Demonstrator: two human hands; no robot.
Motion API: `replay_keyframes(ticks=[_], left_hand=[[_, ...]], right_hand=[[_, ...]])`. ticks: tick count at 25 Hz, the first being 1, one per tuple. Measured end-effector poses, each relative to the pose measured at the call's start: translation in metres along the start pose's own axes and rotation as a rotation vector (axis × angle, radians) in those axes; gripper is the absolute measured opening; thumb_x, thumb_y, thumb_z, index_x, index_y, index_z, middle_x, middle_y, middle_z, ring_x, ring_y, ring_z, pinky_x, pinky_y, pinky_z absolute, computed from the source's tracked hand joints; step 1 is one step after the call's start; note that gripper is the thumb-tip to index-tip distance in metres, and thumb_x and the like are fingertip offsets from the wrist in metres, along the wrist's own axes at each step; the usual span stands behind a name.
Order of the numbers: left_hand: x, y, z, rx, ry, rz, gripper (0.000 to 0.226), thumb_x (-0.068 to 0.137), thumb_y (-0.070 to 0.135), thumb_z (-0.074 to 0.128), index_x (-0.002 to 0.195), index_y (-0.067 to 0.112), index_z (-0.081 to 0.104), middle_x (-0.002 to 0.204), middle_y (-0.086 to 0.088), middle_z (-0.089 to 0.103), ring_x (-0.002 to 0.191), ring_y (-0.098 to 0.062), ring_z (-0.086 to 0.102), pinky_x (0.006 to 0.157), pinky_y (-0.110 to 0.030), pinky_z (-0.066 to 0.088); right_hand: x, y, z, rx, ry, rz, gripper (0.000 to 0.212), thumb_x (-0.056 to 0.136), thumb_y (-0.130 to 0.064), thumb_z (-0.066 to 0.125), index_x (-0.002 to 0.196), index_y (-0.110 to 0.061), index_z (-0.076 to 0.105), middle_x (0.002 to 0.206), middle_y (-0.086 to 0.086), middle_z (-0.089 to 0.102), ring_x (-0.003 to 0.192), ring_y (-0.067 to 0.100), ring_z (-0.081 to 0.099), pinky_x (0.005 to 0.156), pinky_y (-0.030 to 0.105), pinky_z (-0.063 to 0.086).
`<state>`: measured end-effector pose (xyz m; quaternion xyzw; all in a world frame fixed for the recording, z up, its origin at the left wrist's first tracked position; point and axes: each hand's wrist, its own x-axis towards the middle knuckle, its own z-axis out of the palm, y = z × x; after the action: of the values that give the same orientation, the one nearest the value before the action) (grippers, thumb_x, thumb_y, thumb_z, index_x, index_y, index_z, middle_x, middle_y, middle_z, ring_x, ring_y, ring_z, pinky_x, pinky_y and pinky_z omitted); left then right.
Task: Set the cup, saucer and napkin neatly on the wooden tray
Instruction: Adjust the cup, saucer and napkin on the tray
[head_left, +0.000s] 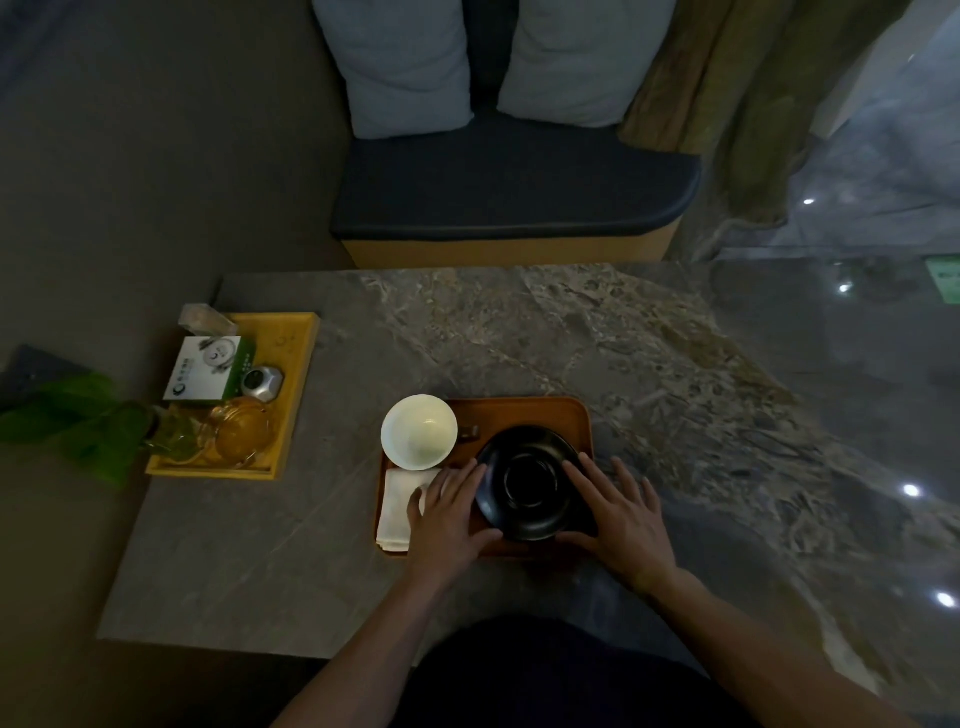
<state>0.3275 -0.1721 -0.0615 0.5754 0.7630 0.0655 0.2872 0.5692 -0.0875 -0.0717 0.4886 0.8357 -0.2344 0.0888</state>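
Observation:
A brown wooden tray (524, 410) lies on the marble table in front of me. A white cup (418, 431) stands at the tray's far left corner, hanging slightly over the edge. A folded white napkin (402, 501) lies on the tray's near left part. A black saucer (530, 480) sits on the right half of the tray. My left hand (449, 512) rests with its fingers spread against the saucer's left rim, partly covering the napkin. My right hand (621, 512) touches the saucer's right rim, fingers apart.
A yellow tray (298, 358) at the table's left holds a white and green box (208, 369), a small silver object (262, 383) and glassware (244, 434). Green leaves (67, 415) stick out at the left. A cushioned bench (511, 182) with pillows stands beyond the table.

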Motion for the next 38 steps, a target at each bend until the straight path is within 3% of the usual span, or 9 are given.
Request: replay_keyframes(ticks=[4, 8, 12, 16, 21, 26, 31, 35, 38], left_hand=[[-0.015, -0.009, 0.001, -0.039, 0.118, -0.004, 0.071, 0.084, 0.051, 0.064, 0.146, 0.035, 0.033, 0.154, 0.014, 0.031, 0.145, -0.013, 0.021, 0.114, -0.044, 0.019], [-0.032, -0.037, 0.0, -0.16, 0.2, 0.038, 0.045, 0.083, 0.044, 0.069, 0.124, 0.029, 0.06, 0.128, 0.009, 0.059, 0.123, -0.014, 0.05, 0.101, -0.034, 0.04], [-0.044, -0.068, -0.015, -0.16, 0.143, 0.033, 0.035, 0.084, 0.044, 0.069, 0.117, 0.033, 0.062, 0.12, 0.017, 0.057, 0.117, -0.004, 0.048, 0.093, -0.01, 0.029], [-0.047, -0.099, -0.041, -0.127, 0.083, 0.081, 0.037, 0.082, 0.038, 0.071, 0.118, 0.029, 0.064, 0.119, 0.013, 0.059, 0.115, -0.005, 0.05, 0.092, -0.014, 0.033], [-0.038, -0.127, -0.068, -0.06, 0.027, 0.187, 0.041, 0.083, 0.042, 0.07, 0.12, 0.025, 0.064, 0.122, 0.008, 0.061, 0.115, -0.008, 0.051, 0.095, -0.021, 0.037], [-0.022, -0.147, -0.083, 0.007, -0.039, 0.261, 0.047, 0.081, 0.047, 0.069, 0.123, 0.027, 0.061, 0.13, 0.006, 0.058, 0.124, -0.012, 0.045, 0.104, -0.031, 0.036], [-0.008, -0.158, -0.084, 0.155, -0.131, 0.242, 0.065, 0.08, 0.05, 0.067, 0.138, 0.032, 0.046, 0.154, 0.007, 0.033, 0.146, -0.021, 0.011, 0.118, -0.046, 0.019], [-0.007, -0.166, -0.073, 0.179, -0.202, 0.256, 0.083, 0.079, 0.056, 0.064, 0.149, 0.04, 0.022, 0.162, 0.009, 0.009, 0.147, -0.022, -0.01, 0.118, -0.054, 0.012], [-0.01, -0.167, -0.066, 0.221, -0.211, 0.27, 0.088, 0.081, 0.055, 0.064, 0.151, 0.039, 0.013, 0.163, 0.01, 0.003, 0.147, -0.02, -0.013, 0.117, -0.052, 0.009]], right_hand=[[-0.014, -0.004, -0.002, -0.024, 0.116, -0.053, 0.07, 0.084, -0.079, 0.026, 0.146, -0.047, 0.021, 0.157, -0.013, 0.017, 0.146, 0.025, 0.013, 0.115, 0.051, 0.019], [-0.025, -0.02, 0.001, -0.008, 0.184, -0.102, 0.055, 0.087, -0.069, 0.033, 0.124, -0.037, 0.06, 0.136, -0.008, 0.057, 0.133, 0.026, 0.043, 0.107, 0.051, 0.033], [-0.027, -0.042, 0.01, -0.013, 0.209, -0.099, 0.041, 0.086, -0.062, 0.051, 0.113, -0.035, 0.066, 0.125, -0.008, 0.064, 0.127, 0.025, 0.049, 0.104, 0.05, 0.037], [-0.02, -0.077, 0.014, -0.014, 0.233, -0.07, 0.035, 0.08, -0.053, 0.067, 0.107, -0.032, 0.069, 0.116, -0.006, 0.069, 0.119, 0.025, 0.056, 0.099, 0.051, 0.042], [-0.009, -0.125, 0.013, -0.014, 0.192, -0.069, 0.038, 0.083, -0.053, 0.062, 0.115, -0.034, 0.065, 0.123, -0.006, 0.065, 0.126, 0.026, 0.05, 0.105, 0.052, 0.035], [0.006, -0.157, 0.012, -0.052, 0.068, -0.101, 0.051, 0.088, -0.059, 0.048, 0.135, -0.042, 0.045, 0.147, -0.011, 0.043, 0.142, 0.027, 0.026, 0.114, 0.052, 0.015], [0.021, -0.166, 0.019, -0.137, 0.014, -0.1, 0.07, 0.083, -0.072, 0.04, 0.145, -0.043, 0.026, 0.158, -0.005, 0.024, 0.145, 0.033, 0.011, 0.114, 0.057, 0.008], [0.028, -0.165, 0.03, -0.19, -0.031, -0.093, 0.077, 0.081, -0.072, 0.043, 0.147, -0.043, 0.016, 0.16, 0.0, 0.018, 0.146, 0.036, 0.005, 0.113, 0.062, 0.006], [0.032, -0.165, 0.034, -0.222, -0.06, -0.093, 0.078, 0.081, -0.072, 0.04, 0.148, -0.043, 0.01, 0.161, -0.001, 0.009, 0.146, 0.036, -0.002, 0.112, 0.063, 0.003]])
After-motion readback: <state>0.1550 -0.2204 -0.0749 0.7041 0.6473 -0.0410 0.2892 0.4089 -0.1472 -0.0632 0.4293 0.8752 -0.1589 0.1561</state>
